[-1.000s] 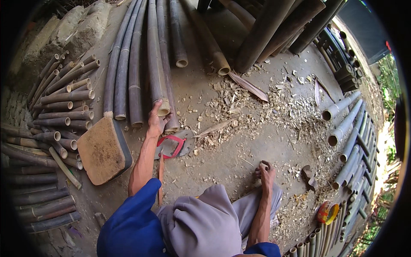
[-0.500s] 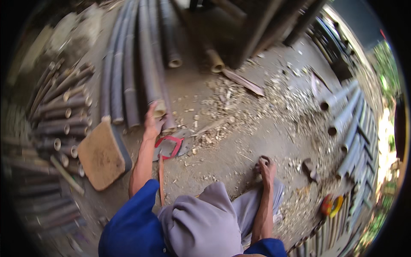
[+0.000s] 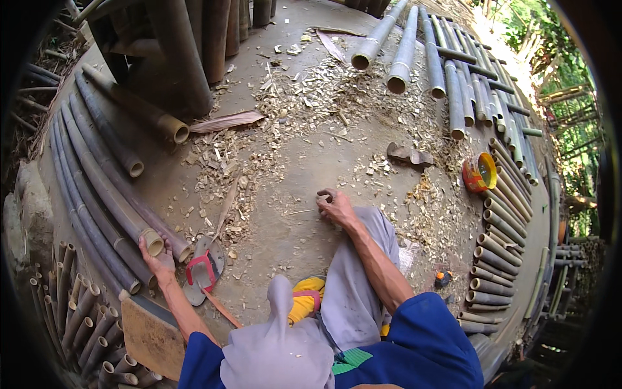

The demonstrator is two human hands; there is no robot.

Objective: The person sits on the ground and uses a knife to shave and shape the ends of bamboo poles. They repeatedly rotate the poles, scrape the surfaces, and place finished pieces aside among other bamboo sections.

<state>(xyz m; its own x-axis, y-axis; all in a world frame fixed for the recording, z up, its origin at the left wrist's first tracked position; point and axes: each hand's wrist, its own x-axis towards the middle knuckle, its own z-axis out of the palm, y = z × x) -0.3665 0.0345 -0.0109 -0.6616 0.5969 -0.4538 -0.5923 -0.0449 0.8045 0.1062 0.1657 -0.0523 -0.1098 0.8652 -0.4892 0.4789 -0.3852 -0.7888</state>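
At the left, my left hand (image 3: 157, 258) is closed around the cut end of a long bamboo pole (image 3: 133, 219), thumb and fingers on either side of it. Other bamboo poles (image 3: 81, 207) lie alongside, and the held one's far end runs up and away to the left. Just right of that hand lies a grey sandal (image 3: 218, 254) with red straps, and a thin reddish strip of wood (image 3: 223, 308) reaches from it toward my leg. My right hand (image 3: 335, 206) hovers beside my bent knee, fingers curled in, with nothing visible in them.
Wood chips (image 3: 304, 91) litter the floor ahead. A brown blade-like piece (image 3: 409, 155) and a red-yellow tub (image 3: 479, 172) lie right, near rows of bamboo (image 3: 492, 259). A flat tan board (image 3: 152, 334) is by my left forearm; short bamboo pieces (image 3: 84, 318) are stacked beyond it.
My view has swung to the right, so the poles and sandal now appear farther left and lower. The left hand still grips the bamboo pole; the right stays curled by the knee.
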